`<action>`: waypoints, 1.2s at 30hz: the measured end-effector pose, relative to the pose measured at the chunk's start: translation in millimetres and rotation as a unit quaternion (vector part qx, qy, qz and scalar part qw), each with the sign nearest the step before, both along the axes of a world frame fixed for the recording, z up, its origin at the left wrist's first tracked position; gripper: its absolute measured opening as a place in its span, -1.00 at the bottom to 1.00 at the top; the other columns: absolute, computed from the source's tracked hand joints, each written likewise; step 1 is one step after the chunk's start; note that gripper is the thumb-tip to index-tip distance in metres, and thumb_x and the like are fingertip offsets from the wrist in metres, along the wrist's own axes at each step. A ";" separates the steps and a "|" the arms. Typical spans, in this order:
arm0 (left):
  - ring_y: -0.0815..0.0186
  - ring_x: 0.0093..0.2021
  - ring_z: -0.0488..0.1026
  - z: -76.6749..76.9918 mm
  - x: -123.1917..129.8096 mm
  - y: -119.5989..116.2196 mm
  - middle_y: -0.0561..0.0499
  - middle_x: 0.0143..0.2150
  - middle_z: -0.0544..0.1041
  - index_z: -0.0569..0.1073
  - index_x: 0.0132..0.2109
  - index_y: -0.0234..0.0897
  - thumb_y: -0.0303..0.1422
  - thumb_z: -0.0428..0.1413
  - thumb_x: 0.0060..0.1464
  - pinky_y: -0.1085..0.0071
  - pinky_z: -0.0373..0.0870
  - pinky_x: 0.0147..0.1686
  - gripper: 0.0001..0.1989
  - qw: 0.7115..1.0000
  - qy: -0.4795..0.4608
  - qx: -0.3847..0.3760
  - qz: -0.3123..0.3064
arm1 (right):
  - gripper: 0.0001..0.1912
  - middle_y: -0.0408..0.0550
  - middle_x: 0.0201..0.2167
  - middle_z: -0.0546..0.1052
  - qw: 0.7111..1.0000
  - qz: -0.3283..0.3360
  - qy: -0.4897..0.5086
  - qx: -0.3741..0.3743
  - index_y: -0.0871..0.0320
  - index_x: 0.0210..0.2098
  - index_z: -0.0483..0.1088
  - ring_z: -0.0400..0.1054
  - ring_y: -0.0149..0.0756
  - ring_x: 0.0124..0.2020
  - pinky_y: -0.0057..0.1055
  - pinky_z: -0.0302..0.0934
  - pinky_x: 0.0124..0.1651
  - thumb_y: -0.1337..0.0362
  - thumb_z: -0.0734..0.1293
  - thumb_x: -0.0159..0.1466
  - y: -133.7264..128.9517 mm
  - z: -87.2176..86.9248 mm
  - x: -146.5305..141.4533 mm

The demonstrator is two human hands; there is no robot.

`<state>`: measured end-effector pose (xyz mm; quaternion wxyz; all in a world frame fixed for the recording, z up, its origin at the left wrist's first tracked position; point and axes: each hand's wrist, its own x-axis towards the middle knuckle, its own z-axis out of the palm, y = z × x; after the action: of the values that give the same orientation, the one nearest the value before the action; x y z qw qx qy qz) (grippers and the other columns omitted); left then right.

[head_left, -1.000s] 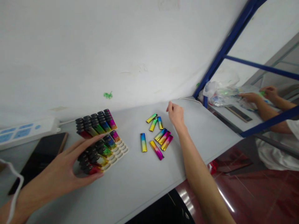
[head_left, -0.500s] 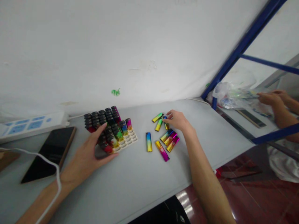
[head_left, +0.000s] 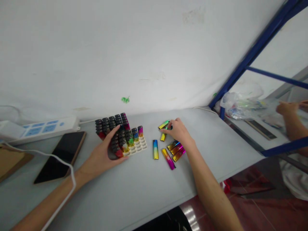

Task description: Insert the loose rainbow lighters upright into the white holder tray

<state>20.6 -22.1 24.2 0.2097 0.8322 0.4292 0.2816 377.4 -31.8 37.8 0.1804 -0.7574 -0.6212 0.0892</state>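
A white tray [head_left: 140, 145] of round-edged slots stands on the table, its back and left slots filled with upright lighters with black tops and shiny coloured bodies. My left hand [head_left: 102, 157] curves around the near left side of this tray, thumb along the front edge and fingers over the lighters. To the right, my right hand [head_left: 179, 131] has its fingertips closed on a green-yellow lighter [head_left: 163, 137], partly hidden by them. Another green-yellow lighter [head_left: 164, 124] lies just behind. Loose on the table are a blue-yellow lighter [head_left: 156, 149], a yellow-magenta lighter [head_left: 168, 159] and several more by my right wrist.
At the left lie a dark phone [head_left: 60, 157], a white power strip [head_left: 48, 129] and a brown flat piece [head_left: 12, 162]. A white cable [head_left: 72, 175] crosses over my left forearm. Beyond a blue metal frame [head_left: 243, 70], another person's hands work near plastic bags [head_left: 237, 104].
My right hand has moved slightly left and down, and its fingertips have closed on a green-yellow lighter. The left hand stays at the tray. The whole view has shifted a little.
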 end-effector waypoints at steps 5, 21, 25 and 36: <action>-0.24 0.41 0.41 -4.0 4.9 6.4 -0.19 0.52 0.35 0.06 0.58 -0.04 0.08 0.42 -0.05 -0.15 0.38 0.39 0.18 1.000 -0.020 -0.001 -0.018 | -0.66 0.03 -0.31 0.55 0.999 0.040 -0.003 -0.030 0.13 -0.38 0.56 0.44 -0.14 -0.23 -0.27 0.30 -0.09 0.01 0.49 0.35 0.2 2.8 -8.5; -0.24 0.16 0.63 -9.7 -0.3 -6.8 -0.12 0.34 0.56 0.00 0.61 0.00 0.04 0.45 -0.08 -0.14 0.56 0.23 0.24 0.998 -0.034 -0.044 0.010 | -0.49 -0.13 -0.22 0.59 0.844 0.128 0.498 0.150 -0.06 0.07 0.27 0.54 -0.29 -0.29 -0.28 0.47 -0.16 -0.27 0.33 0.38 -5.2 23.1 -37.2; -0.23 0.14 0.65 -8.1 -1.1 -9.5 -0.09 0.33 0.58 0.01 0.61 0.00 0.05 0.43 -0.07 -0.11 0.57 0.22 0.22 0.999 -0.023 -0.036 0.011 | -0.52 -0.19 -0.29 0.45 0.851 0.087 0.469 0.218 -0.11 0.16 0.28 0.40 -0.37 -0.42 -0.41 0.36 -0.35 -0.25 0.25 0.44 -6.9 31.4 -37.7; -0.22 0.22 0.60 -13.3 -2.0 -6.5 -0.08 0.36 0.56 0.00 0.61 -0.01 0.11 0.41 -0.07 -0.10 0.54 0.26 0.23 0.999 -0.023 -0.041 0.011 | -0.48 -0.32 -0.54 0.01 0.764 0.020 0.530 0.367 -0.03 -0.02 0.40 -0.18 -0.40 -0.65 -0.41 -0.19 -0.61 -0.27 0.09 0.49 -18.8 58.6 5.9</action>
<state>18.5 -28.6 10.9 0.2498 0.8115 0.4446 0.2852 383.3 -50.6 96.4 0.7433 -0.4528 -0.4274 0.2448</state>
